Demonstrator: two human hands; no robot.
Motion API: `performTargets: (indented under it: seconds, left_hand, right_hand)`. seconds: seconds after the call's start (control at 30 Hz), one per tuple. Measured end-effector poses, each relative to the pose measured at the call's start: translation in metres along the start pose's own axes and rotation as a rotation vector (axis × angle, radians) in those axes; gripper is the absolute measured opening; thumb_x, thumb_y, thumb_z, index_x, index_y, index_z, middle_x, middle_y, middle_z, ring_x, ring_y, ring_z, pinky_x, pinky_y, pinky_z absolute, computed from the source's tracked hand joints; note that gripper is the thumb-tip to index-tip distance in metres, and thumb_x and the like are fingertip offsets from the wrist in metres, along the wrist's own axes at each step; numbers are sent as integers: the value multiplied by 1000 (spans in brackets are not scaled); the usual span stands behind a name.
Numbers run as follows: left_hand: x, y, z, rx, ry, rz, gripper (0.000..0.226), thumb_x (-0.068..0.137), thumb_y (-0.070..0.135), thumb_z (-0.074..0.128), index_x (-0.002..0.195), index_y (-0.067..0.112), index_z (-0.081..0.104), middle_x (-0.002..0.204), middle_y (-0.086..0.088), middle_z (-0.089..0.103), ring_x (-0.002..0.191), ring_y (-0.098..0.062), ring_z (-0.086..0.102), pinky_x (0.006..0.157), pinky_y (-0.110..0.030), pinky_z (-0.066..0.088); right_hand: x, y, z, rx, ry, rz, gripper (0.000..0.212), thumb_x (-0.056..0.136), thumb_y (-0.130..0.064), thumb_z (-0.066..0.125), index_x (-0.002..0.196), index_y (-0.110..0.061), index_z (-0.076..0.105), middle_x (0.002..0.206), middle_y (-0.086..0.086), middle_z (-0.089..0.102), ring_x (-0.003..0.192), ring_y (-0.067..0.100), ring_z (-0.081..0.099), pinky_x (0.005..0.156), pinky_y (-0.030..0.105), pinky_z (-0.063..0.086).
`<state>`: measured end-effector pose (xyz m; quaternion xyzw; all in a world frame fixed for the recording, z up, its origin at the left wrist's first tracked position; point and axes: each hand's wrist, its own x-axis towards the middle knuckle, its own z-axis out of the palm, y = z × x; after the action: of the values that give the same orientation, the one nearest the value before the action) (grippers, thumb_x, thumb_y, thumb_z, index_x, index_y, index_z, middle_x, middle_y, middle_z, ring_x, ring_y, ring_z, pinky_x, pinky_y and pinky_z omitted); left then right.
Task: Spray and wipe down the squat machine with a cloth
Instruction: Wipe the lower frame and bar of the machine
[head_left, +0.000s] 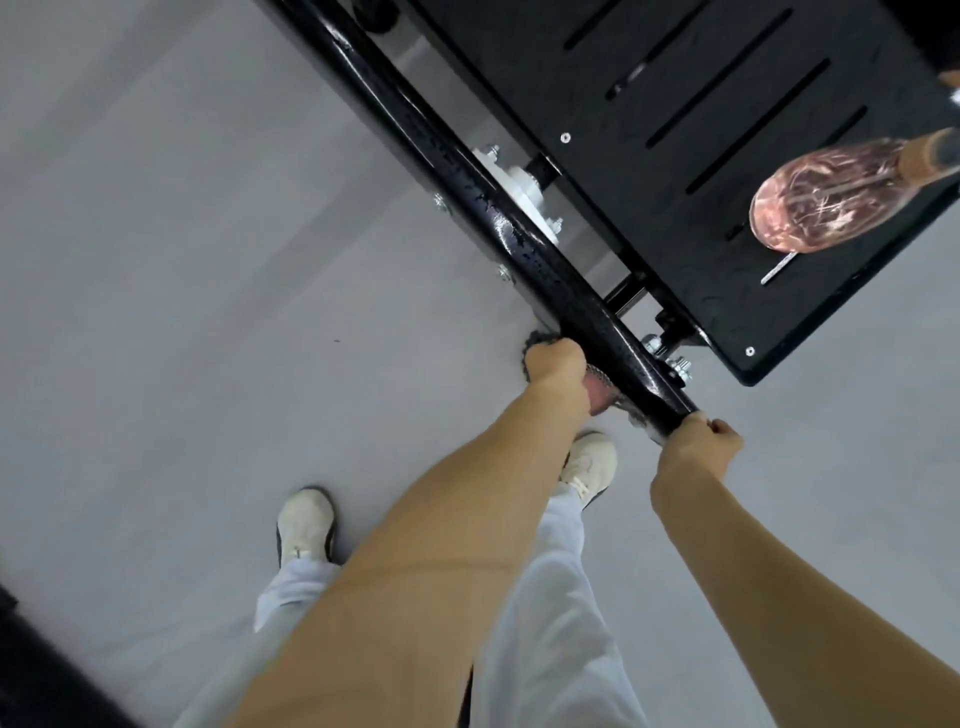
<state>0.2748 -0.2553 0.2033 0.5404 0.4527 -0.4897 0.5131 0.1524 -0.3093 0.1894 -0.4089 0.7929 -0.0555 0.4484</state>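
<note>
- Black steel tube (467, 171) of the squat machine runs slantwise from the top of the view down to the person's hands. Its gloss is broken by small beads of liquid along the middle stretch.
- The left hand (556, 364) is curled round a cloth (602, 383) and presses it against the near side of the tube, just short of the tube's lower end. A dark, knobbly edge of the cloth shows above the knuckles, and a grey mesh part shows beside the wrist.
- The right hand (701, 441) grips the very end of the tube, fingers wrapped round it, close beside the left hand.
- A black slotted footplate (649, 78) lies beyond the tube, joined to it by silver bolts (675, 366).
- A clear pinkish spray bottle (831, 202) rests on the footplate, well apart from both hands. Whether it stands or lies cannot be told.
- Under it all is a pale grey floor (156, 260). The person's light trousers (545, 597) and two white shoes (304, 522) show below the arms, and one shoe is just beneath the tube's end.
</note>
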Motion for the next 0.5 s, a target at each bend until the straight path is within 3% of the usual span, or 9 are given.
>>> performTargets:
  seconds: [0.1, 0.2, 0.3, 0.5]
  left_hand:
    - [17, 47, -15, -187, 111, 67, 16, 94, 1, 40, 89, 5, 54, 88, -8, 55, 77, -22, 51, 75, -31, 45]
    - [24, 80, -27, -166, 217, 126, 20, 94, 1, 37, 92, 11, 54, 74, -5, 48, 58, -16, 43, 51, -19, 39]
    - [17, 110, -34, -198, 252, 158, 21, 93, 0, 37, 97, 13, 53, 72, -1, 44, 51, -14, 33, 41, -13, 35]
    - [1, 141, -30, -258, 307, 226, 25, 91, 0, 34, 90, 19, 50, 69, 3, 41, 46, -13, 30, 38, -10, 36]
  right_hand:
    - [1, 0, 4, -21, 43, 18, 42, 98, -19, 42, 138, -5, 40, 131, 21, 52, 88, 20, 44, 65, 23, 40]
    - [-5, -2, 6, 3, 64, 77, 41, 100, -28, 38, 139, -18, 35, 132, 11, 50, 97, 22, 47, 95, 36, 42]
    - [-9, -6, 6, 17, 67, 79, 40, 100, -27, 38, 139, -18, 34, 132, 10, 49, 97, 21, 45, 90, 32, 38]
    - [-8, -12, 1, -10, 10, 110, 42, 100, -23, 39, 140, -16, 32, 133, 13, 48, 97, 22, 43, 87, 30, 35]
